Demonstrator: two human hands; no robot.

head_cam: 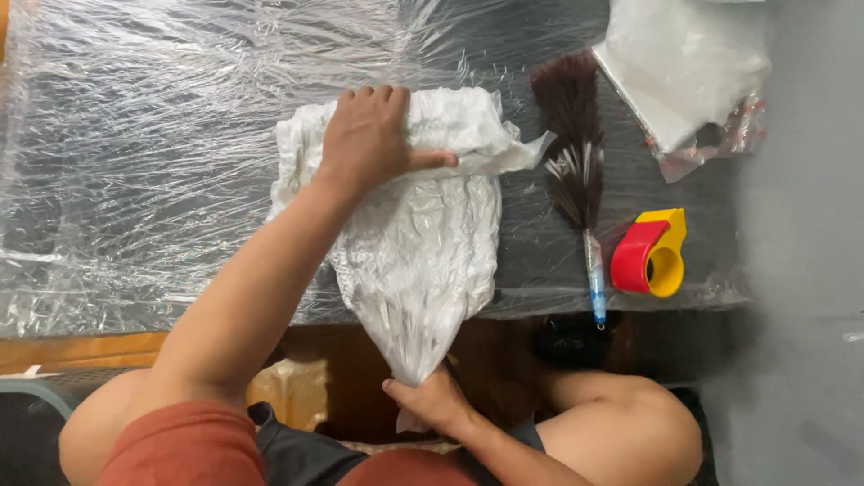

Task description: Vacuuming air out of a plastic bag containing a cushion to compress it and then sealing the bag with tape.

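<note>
Dark table (540,270), its top covered by crinkled clear plastic film (135,162). On it: white wrapped bundle (423,234) at centre, overhanging the near edge; brown feather duster (576,162) with a clear blue-tipped handle, just right of the bundle; red-and-yellow tape dispenser (650,254), near right; stack of clear plastic bags (684,72), far right corner.

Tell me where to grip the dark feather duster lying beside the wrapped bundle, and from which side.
Grip the feather duster by its thin blue-and-clear handle, probably coming from the near table edge. The handle points that way and overhangs the edge slightly, while the far end is loose bristles. The red-and-yellow tape dispenser crowds its right side.
</note>
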